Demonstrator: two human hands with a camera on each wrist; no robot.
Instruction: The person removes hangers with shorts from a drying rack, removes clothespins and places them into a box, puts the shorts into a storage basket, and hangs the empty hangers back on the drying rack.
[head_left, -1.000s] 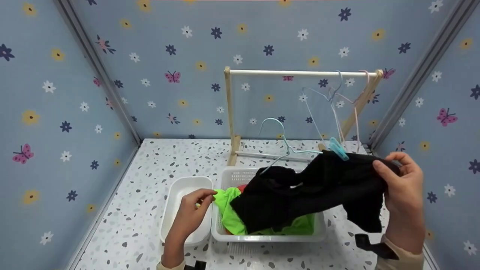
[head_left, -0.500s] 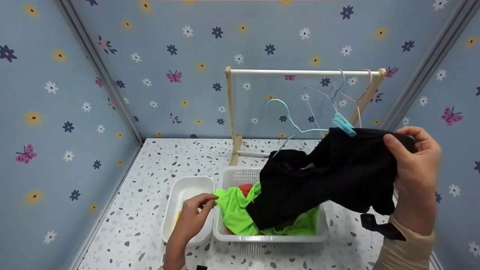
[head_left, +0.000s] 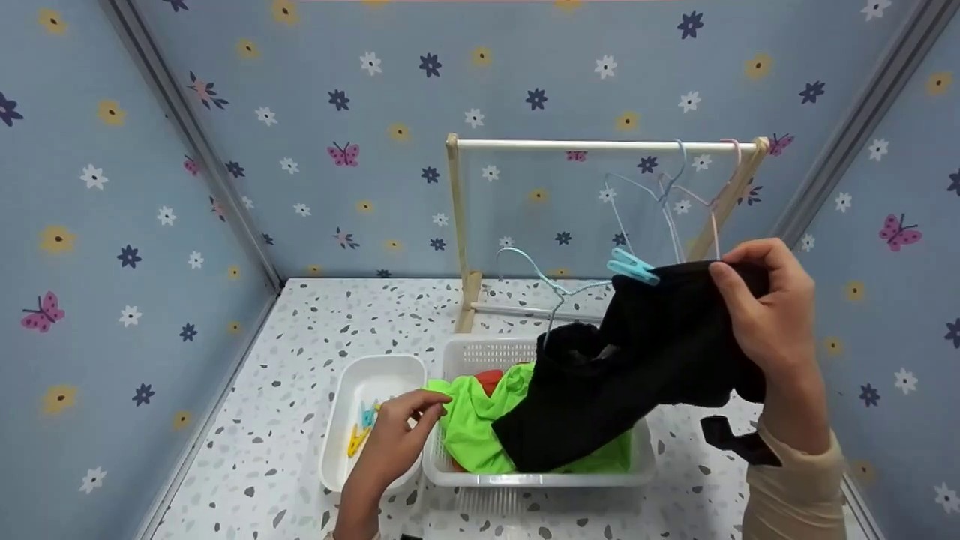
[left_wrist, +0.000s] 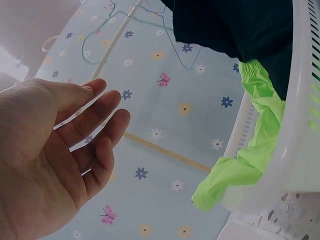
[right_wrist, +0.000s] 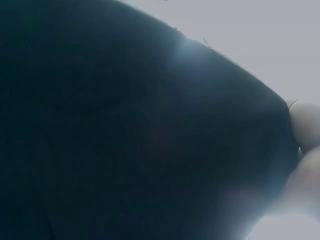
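Observation:
My right hand (head_left: 776, 315) pinches the waistband of black shorts (head_left: 637, 367) between thumb and fingers, holding them up over the white basket (head_left: 555, 478). A light-blue wire hanger (head_left: 559, 289) runs into the waistband, its hook free in the air. One light-blue clothespin (head_left: 632, 267) clips the waistband to the hanger. Dark cloth (right_wrist: 150, 125) fills most of the right wrist view, with fingertips at its edge. My left hand (head_left: 397, 431) hovers beside the basket with fingers loosely bent and nothing in them, as the left wrist view shows.
Bright green clothing (head_left: 469, 424) and a red piece (head_left: 489, 381) lie in the basket. A white tray (head_left: 337, 420) left of it holds yellow and blue clothespins (head_left: 358, 439). Behind stands a wooden rack with a white rail (head_left: 562, 145), carrying a blue hanger (head_left: 637, 182) and a pink hanger (head_left: 712, 201).
My right hand has raised the black shorts with the hanger, then swung them back left. The clothespin now points more to the left. My left hand stays nearly in place.

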